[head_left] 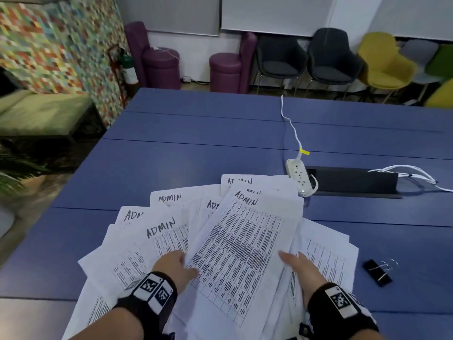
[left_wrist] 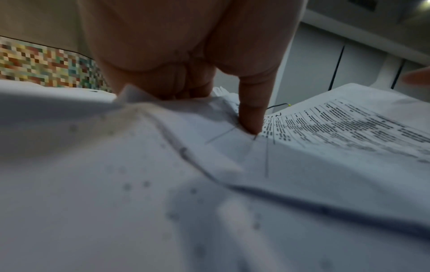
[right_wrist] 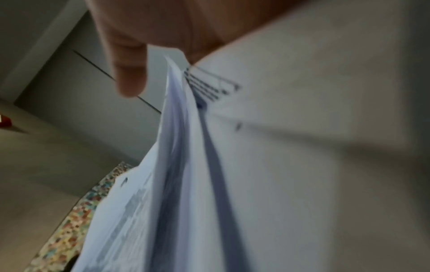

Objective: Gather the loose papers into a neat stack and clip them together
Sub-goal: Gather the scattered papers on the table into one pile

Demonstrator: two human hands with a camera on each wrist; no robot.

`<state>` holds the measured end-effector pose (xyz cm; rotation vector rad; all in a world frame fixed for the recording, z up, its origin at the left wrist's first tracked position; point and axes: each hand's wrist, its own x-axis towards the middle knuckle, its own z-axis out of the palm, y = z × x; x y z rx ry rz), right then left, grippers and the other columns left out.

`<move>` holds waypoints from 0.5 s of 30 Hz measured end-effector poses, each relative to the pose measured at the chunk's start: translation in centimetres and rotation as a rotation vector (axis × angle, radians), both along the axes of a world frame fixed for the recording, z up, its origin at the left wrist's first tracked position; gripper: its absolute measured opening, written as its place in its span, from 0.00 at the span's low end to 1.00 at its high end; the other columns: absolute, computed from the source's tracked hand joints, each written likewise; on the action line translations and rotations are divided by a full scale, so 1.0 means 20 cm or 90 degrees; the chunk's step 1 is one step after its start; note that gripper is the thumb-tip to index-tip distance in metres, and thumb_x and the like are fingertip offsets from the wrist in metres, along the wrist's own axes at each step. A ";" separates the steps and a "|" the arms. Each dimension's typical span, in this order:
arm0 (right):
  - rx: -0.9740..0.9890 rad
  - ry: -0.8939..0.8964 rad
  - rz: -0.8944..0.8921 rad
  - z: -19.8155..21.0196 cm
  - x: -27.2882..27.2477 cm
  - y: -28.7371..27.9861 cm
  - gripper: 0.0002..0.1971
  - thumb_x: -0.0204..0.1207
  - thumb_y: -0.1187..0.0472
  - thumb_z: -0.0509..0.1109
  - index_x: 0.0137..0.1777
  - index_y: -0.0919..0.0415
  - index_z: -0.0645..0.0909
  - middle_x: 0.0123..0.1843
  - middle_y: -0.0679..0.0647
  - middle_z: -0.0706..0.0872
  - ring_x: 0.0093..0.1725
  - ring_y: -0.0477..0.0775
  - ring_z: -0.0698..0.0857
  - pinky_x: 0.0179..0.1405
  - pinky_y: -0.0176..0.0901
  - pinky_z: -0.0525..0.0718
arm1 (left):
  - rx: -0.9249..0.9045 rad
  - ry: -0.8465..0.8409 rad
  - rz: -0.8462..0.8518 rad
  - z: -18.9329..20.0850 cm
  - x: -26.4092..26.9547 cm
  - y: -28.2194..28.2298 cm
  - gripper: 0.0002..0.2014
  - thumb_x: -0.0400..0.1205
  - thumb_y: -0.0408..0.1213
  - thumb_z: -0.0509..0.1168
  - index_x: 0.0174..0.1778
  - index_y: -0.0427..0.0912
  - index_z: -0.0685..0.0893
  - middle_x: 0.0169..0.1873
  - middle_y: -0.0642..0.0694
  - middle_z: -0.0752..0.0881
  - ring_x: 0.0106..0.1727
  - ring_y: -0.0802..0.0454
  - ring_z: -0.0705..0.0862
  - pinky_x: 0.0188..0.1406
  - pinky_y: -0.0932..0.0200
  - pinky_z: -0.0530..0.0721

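Several white printed sheets headed "ADMIN", the papers, lie fanned out at the near edge of the blue table. My left hand pinches the left side of the top bundle. In the left wrist view its thumb presses down on the papers while its fingers go under them. My right hand grips the bundle's right side, thumb on top and fingers hidden below. In the right wrist view the edges of the papers run beside the thumb. Black binder clips lie on the table right of the papers.
A white power strip with its cord lies just beyond the papers, beside a black cable hatch with white cables. Chairs and purple stools stand past the far edge. The table's left edge drops off near a green bench.
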<state>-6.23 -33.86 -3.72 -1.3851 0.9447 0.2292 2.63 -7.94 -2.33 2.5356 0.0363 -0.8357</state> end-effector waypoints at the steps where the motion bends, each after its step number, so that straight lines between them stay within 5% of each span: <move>1: -0.036 -0.005 0.036 -0.01 0.00 0.01 0.48 0.62 0.48 0.79 0.79 0.61 0.60 0.77 0.58 0.71 0.76 0.61 0.70 0.76 0.57 0.67 | -0.014 -0.010 -0.003 0.00 -0.01 -0.01 0.21 0.76 0.48 0.68 0.60 0.39 0.77 0.50 0.46 0.82 0.47 0.52 0.79 0.55 0.57 0.80; 3: -0.141 0.002 0.096 -0.04 -0.01 0.01 0.38 0.64 0.59 0.80 0.73 0.65 0.70 0.65 0.62 0.82 0.63 0.63 0.82 0.63 0.55 0.80 | -0.055 -0.031 -0.006 0.00 -0.02 -0.02 0.11 0.76 0.46 0.68 0.47 0.45 0.77 0.39 0.50 0.80 0.38 0.56 0.78 0.42 0.61 0.80; 5: -0.179 -0.004 0.111 -0.03 -0.01 0.01 0.23 0.68 0.71 0.75 0.64 0.68 0.78 0.51 0.62 0.87 0.52 0.63 0.85 0.48 0.48 0.83 | -0.086 -0.039 0.005 0.01 -0.04 -0.02 0.10 0.75 0.45 0.70 0.39 0.47 0.74 0.32 0.51 0.77 0.32 0.57 0.75 0.31 0.64 0.76; 8: -0.149 -0.019 0.089 -0.02 -0.03 0.01 0.18 0.69 0.73 0.73 0.59 0.65 0.80 0.43 0.55 0.87 0.49 0.63 0.86 0.52 0.53 0.84 | -0.078 -0.073 0.036 -0.01 -0.03 0.02 0.12 0.70 0.50 0.73 0.43 0.50 0.81 0.46 0.48 0.80 0.45 0.51 0.79 0.50 0.54 0.83; 10: -0.114 -0.025 0.060 -0.01 -0.05 0.02 0.19 0.69 0.73 0.73 0.60 0.64 0.80 0.44 0.56 0.88 0.50 0.64 0.86 0.55 0.58 0.83 | -0.018 -0.090 0.077 0.00 -0.03 0.05 0.12 0.69 0.53 0.73 0.46 0.60 0.82 0.62 0.50 0.75 0.65 0.44 0.72 0.67 0.48 0.74; 12: -0.081 -0.050 0.038 -0.01 -0.06 0.02 0.20 0.69 0.73 0.74 0.60 0.65 0.79 0.44 0.56 0.87 0.49 0.64 0.86 0.53 0.57 0.82 | 0.008 -0.083 0.120 0.02 -0.03 0.06 0.16 0.68 0.54 0.73 0.51 0.65 0.80 0.72 0.48 0.68 0.72 0.39 0.65 0.72 0.45 0.68; 15: -0.036 -0.074 0.004 0.02 -0.09 0.02 0.13 0.70 0.75 0.73 0.53 0.67 0.80 0.40 0.56 0.85 0.42 0.59 0.84 0.42 0.49 0.80 | -0.020 -0.086 0.220 0.05 -0.02 0.06 0.42 0.61 0.54 0.78 0.70 0.60 0.66 0.73 0.37 0.66 0.70 0.34 0.71 0.68 0.42 0.74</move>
